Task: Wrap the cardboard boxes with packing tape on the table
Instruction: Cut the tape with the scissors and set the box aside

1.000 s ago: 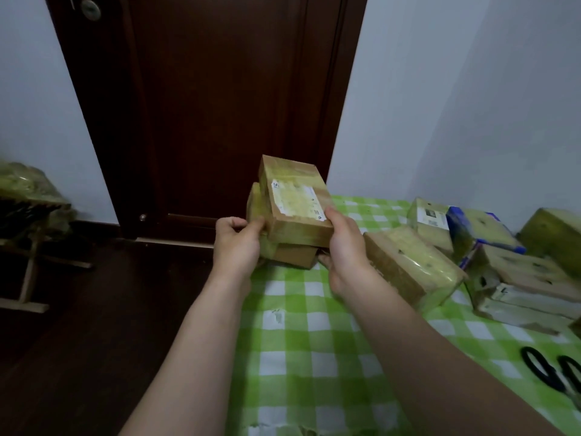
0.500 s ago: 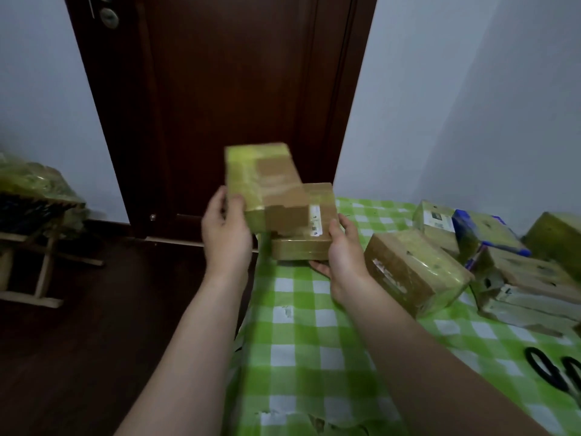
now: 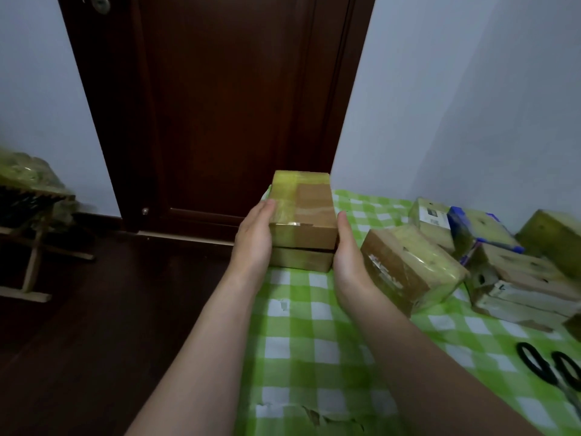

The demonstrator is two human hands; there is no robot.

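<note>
Two cardboard boxes are stacked at the table's far left corner. The top box (image 3: 309, 212), partly covered in yellowish tape, lies flat on the lower box (image 3: 301, 259). My left hand (image 3: 254, 237) presses flat against the stack's left side with straight fingers. My right hand (image 3: 347, 250) lies against the right side, fingers straight, thumb up. The stack stands on the green checked tablecloth (image 3: 314, 341).
More taped boxes crowd the right: a tilted one (image 3: 412, 265), one with a label (image 3: 432, 221), a blue-edged one (image 3: 481, 231), flat ones (image 3: 528, 284). Black scissors (image 3: 553, 369) lie at the right edge. A dark door (image 3: 220, 105) and a wooden rack (image 3: 31, 234) stand left.
The box my left hand held up has been laid flat on the other box. Both hands now lie against the stack's sides, which sits on the table.
</note>
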